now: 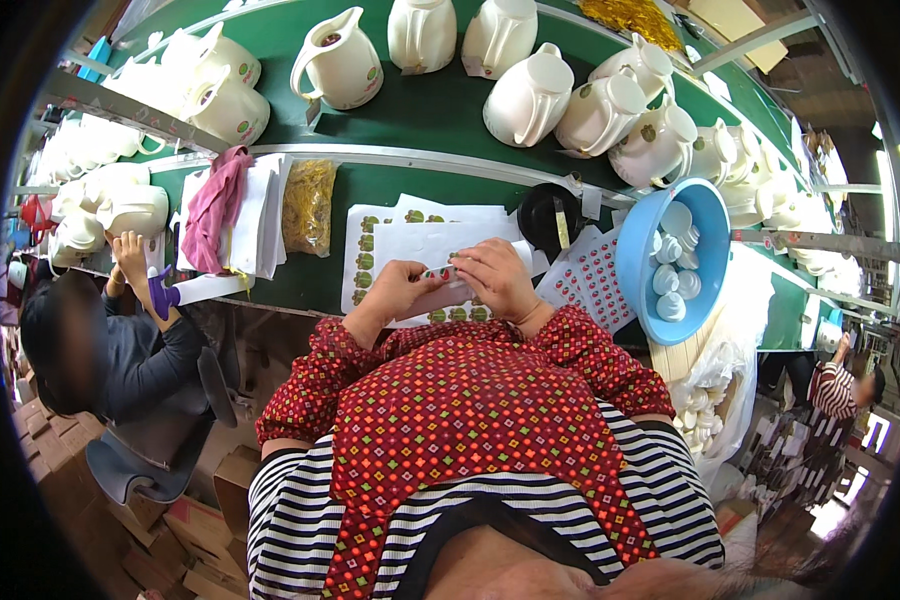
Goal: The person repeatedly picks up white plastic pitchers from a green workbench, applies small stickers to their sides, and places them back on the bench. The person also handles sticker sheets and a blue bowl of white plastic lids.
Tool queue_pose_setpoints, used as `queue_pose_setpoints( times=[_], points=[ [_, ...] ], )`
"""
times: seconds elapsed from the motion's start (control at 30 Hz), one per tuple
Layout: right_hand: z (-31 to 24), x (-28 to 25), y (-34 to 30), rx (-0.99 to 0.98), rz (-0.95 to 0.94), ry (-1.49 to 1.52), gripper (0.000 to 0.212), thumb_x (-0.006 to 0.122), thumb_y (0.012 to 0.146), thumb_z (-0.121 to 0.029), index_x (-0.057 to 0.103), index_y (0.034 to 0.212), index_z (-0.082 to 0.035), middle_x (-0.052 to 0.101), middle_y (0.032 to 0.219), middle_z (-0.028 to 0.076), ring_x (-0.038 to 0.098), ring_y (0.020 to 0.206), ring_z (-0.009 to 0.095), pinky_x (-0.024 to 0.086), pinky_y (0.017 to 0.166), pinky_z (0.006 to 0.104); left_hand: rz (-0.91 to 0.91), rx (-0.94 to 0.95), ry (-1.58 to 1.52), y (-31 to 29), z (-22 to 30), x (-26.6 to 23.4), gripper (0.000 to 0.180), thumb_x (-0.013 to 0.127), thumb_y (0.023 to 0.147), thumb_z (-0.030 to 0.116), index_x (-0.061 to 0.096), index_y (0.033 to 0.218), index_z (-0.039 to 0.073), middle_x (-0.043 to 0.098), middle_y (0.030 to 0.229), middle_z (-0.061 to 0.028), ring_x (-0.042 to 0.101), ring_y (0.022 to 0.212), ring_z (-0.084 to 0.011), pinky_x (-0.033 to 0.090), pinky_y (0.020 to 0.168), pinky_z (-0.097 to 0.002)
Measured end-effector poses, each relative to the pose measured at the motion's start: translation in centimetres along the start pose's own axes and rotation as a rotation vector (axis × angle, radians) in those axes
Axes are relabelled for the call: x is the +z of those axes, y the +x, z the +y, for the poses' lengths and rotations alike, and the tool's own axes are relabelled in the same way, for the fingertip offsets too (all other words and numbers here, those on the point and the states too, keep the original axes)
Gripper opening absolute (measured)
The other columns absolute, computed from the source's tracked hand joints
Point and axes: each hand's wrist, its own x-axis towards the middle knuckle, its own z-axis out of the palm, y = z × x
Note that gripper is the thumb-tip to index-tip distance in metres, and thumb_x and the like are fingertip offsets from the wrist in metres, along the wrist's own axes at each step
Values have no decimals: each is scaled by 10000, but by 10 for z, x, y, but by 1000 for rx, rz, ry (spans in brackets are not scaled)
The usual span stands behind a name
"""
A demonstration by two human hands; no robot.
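My left hand (412,288) and my right hand (497,278) are close together in front of my body. Between them, their fingers pinch a small sticker strip (437,273) with red and green marks; the fingers cover much of it. Beneath my hands lie white paper sheets (400,243), over a sticker sheet (361,262) with green and brown printed motifs. Just right of my right hand are sticker sheets (602,285) with rows of small red prints. A round black dish (540,222) with a pale flat strip across it sits beyond them.
A blue basin (631,262) holds several white lids. White jugs (340,62) line the raised green shelf. On the left are a yellow packet (310,207), a pink cloth (218,210) and stacked papers. A co-worker (135,340) sits at the left, one hand near a jug.
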Motion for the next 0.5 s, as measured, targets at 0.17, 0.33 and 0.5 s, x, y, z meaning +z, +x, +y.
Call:
queue_pose_setpoints(
  times=[0.17, 0.33, 0.5],
  points=[
    [-7, -15, 2, -33, 46, -39, 197, 756, 845, -105, 757, 1041, -87, 705, 1137, 68, 625, 1100, 299, 479, 997, 443, -35, 6, -158, 5, -1, 7, 326, 780, 949, 303, 773, 969, -22, 676, 742, -19, 556, 631, -83, 453, 569, -281],
    [-6, -17, -5, 38, 68, -25, 154, 767, 829, -96, 739, 980, -82, 698, 1132, 73, 612, 1122, 307, 482, 990, 440, -93, -25, -199, 16, 5, 7, 303, 770, 962, 284, 761, 1023, -13, 723, 843, -45, 631, 670, -97, 498, 584, -252],
    [-11, -25, 2, 152, 95, 47, 116, 774, 826, -70, 714, 926, -67, 688, 1105, 93, 609, 1098, 319, 484, 967, 436, -118, 6, -162, 23, 15, 5, 300, 762, 966, 254, 743, 1098, -14, 734, 875, -67, 655, 715, -112, 516, 621, -262]
  ],
)
